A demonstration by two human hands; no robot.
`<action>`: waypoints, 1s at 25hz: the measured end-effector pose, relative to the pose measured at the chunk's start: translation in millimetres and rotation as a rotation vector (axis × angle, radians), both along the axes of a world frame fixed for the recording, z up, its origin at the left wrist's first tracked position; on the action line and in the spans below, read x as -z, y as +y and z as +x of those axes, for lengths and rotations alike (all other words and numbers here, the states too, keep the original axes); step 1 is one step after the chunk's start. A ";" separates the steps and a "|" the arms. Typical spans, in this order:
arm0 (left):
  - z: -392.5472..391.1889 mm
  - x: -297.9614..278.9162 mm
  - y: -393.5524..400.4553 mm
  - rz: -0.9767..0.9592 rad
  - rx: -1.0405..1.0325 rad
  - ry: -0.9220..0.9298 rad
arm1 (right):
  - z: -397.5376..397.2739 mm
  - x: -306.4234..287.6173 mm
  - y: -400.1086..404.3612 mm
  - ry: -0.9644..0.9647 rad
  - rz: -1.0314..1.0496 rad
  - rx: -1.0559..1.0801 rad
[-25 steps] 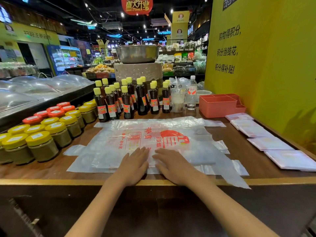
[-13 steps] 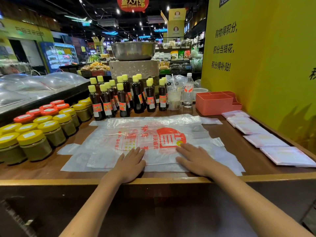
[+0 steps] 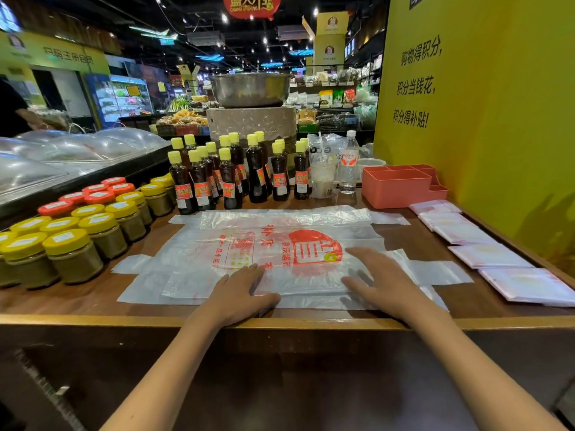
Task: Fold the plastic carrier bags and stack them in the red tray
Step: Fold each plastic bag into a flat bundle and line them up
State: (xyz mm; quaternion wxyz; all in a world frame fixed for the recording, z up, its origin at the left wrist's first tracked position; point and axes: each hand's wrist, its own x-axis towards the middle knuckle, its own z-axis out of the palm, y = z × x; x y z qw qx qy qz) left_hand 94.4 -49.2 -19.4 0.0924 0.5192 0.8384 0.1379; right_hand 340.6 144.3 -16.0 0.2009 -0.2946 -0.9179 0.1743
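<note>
On the counter, left hand (image 3: 239, 290) and right hand (image 3: 378, 279) press flat, fingers straight, on top carrier bag (image 3: 280, 244) (slick film); layers beneath could slide, skewing any fold.

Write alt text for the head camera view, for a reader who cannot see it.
Both hands, left hand and right hand, press flat on a clear plastic carrier bag with red print, spread on a wooden counter. Folded bags line the right edge near an orange-red tray; dark sauce bottles and yellow-lidded jars stand behind and left.
</note>
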 end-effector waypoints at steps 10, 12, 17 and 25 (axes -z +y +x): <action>15.3 -8.3 -12.7 0.151 0.107 -0.042 | 1.9 -0.9 -3.1 -0.137 -0.073 -0.084; 18.7 -9.1 -14.4 0.177 0.098 -0.008 | 1.8 -3.8 -6.0 -0.093 -0.037 -0.067; 27.9 -13.8 -15.7 0.204 0.107 0.112 | 4.6 -12.5 -13.9 -0.154 0.115 -0.126; 22.3 -18.3 -26.0 0.214 0.091 0.224 | 7.6 -15.6 -14.0 -0.150 0.243 -0.074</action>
